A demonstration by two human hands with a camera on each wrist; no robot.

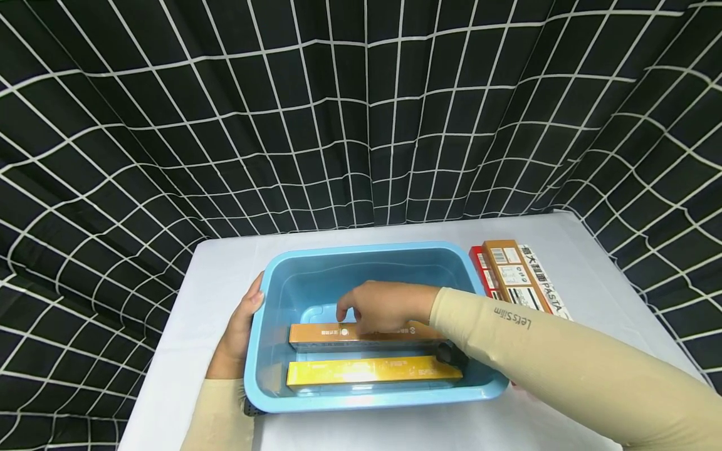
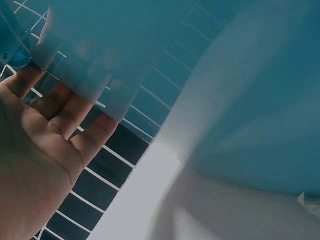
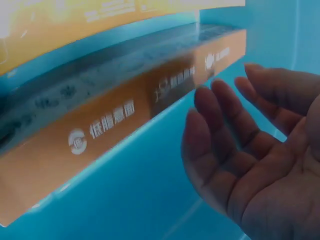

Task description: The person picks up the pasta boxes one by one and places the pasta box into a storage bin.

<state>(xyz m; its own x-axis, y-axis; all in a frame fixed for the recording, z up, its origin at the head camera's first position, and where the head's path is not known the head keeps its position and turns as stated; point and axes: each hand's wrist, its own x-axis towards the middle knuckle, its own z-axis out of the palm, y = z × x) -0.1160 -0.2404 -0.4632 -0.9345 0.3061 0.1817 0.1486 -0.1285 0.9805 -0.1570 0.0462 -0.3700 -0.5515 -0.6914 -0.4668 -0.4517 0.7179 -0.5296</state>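
Observation:
My left hand (image 1: 241, 329) holds the left rim of a blue plastic bin (image 1: 366, 401); in the left wrist view its fingers (image 2: 95, 132) reach up against the bin's outside and their tips are hidden. Inside the bin, my right hand (image 1: 389, 305) hovers just beside a long orange-brown pasta box (image 1: 321, 332). In the right wrist view, the loosely bent fingers (image 3: 222, 132) point at the box's printed side (image 3: 107, 125), with nothing held between them. A long yellow box (image 1: 372, 371) lies parallel to it, along the bin's near wall.
Right of the bin lie a red box (image 1: 484, 269), an orange-brown box (image 1: 510, 269) and a white box lettered PASTA (image 1: 544, 282), partly covered by my right sleeve (image 1: 524, 332). A white cloth (image 1: 225, 257) covers the table; a black gridded curtain (image 1: 361, 125) rises behind it.

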